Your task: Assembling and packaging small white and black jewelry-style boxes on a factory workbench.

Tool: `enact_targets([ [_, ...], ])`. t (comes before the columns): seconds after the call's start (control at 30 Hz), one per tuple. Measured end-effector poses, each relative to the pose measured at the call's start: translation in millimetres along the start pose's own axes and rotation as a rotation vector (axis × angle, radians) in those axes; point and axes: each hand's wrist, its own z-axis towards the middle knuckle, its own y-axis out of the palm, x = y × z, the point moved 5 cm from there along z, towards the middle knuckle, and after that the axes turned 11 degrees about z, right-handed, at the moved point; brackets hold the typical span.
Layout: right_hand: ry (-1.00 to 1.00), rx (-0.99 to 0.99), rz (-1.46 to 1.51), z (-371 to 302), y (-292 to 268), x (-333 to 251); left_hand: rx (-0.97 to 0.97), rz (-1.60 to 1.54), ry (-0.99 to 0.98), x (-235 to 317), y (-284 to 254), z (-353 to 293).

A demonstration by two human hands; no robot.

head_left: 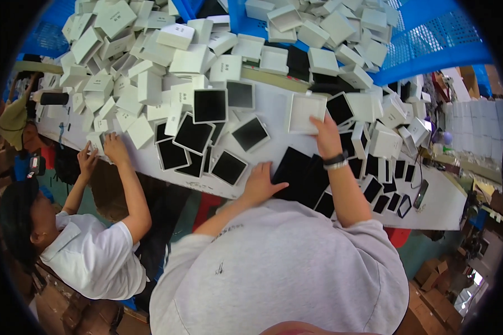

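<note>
Right hand (326, 137) pinches the shallow white square cardboard tray (305, 113) by its near right corner area, thumb over the rim, fingers mostly hidden. Left hand (258, 183) is empty as far as visible, thumb spread wide from fingers, palm down at the near edge of the white desk (442, 207); its thumb is at the flat black panels (296, 167), contact unclear.

Key relation: tray lies forward and slightly left of right hand, forward-right of left hand. Right is on it; left is well apart. Tray looks about square, no clear long axis, sides running roughly away from the body. Black panels lie between the hands, nearer the body than the tray, edges slanted.

Next out: a black-filled white tray (229, 167) just left of left hand, more beyond it. Farther: heaped white cardboard boxes (117, 19), blue perforated plastic crate (444, 44). Far left, a co-worker's hands (115, 148) touch a small white box (96, 143).
</note>
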Motion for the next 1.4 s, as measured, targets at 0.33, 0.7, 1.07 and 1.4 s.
enact_targets([
  [0.33,0.154,0.241,0.119,-150,-96,80,-0.224,-0.167,-0.054,11,7,4],
  [0.7,-0.105,0.242,-0.426,-129,-85,95,-0.009,0.096,0.193,20,-23,-11],
  [1.07,-0.306,0.193,-0.662,-157,-47,66,0.188,-1.325,-0.183,10,-102,-51],
  [1.4,-0.377,-0.394,-0.322,-201,50,29,0.331,-0.598,0.219,42,-100,-53],
])
